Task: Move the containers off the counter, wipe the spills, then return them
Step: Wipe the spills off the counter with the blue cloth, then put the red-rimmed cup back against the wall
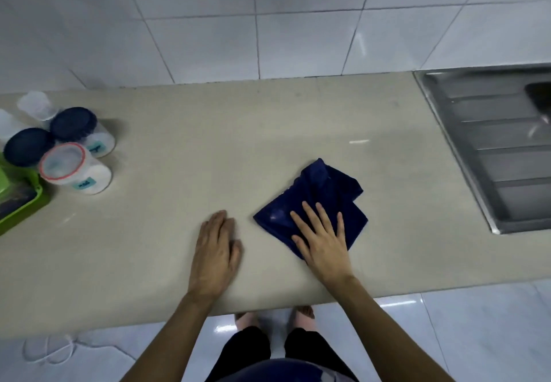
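A dark blue cloth [322, 193] lies crumpled on the beige counter [208, 149], right of centre. My right hand [320, 241] presses flat on the cloth's near corner, fingers spread. Just left of the cloth, my left hand [216, 250] rests flat on the bare counter, holding nothing. Several clear plastic containers stand grouped at the far left: one with a red-rimmed lid [74, 169], two with dark blue lids [77, 128] [28, 147], and pale-lidded ones [37, 105] behind them.
A green tray [21, 205] sits at the left edge beside the containers. A steel sink drainboard [492, 149] is set into the counter on the right. White wall tiles run behind. The counter's front edge is near my wrists, with my feet on the tiled floor below.
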A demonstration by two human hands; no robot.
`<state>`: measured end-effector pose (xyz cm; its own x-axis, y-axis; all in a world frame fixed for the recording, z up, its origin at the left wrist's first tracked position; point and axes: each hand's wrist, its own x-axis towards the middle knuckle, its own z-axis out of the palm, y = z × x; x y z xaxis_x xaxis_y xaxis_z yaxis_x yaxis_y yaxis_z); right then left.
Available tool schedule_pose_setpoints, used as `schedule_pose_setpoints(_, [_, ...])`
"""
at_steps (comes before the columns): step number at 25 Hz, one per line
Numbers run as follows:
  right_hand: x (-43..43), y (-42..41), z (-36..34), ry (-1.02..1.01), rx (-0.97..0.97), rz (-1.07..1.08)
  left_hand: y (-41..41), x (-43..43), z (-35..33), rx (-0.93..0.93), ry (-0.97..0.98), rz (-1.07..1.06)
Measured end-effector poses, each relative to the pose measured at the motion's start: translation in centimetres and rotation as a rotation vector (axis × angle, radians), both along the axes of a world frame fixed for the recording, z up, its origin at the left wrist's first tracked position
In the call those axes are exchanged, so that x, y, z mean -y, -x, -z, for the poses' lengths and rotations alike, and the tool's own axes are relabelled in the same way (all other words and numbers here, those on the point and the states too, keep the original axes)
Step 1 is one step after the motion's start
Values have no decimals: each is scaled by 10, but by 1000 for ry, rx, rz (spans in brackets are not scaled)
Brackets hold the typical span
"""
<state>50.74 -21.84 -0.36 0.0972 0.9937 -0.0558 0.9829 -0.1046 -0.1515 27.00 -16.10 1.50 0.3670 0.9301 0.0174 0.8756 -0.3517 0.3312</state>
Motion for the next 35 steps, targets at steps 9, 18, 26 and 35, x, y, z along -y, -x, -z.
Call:
schedule_pose_setpoints(9, [83, -132, -2, -5, -21, 498, -107, 16, -1, -51, 7, 185])
schedule_pose_setpoints(18, [51, -107, -14, -70, -147, 423, -67, -2, -7, -68, 12, 26])
schedule_pose_setpoints(26, [-67, 68, -18, -44, -255, -189, 103, -28, -2, -41, -23, -248])
schedule_pose_setpoints(35, [-165, 232, -31, 3, -293, -490, 234, -64, 5, -18, -60, -405])
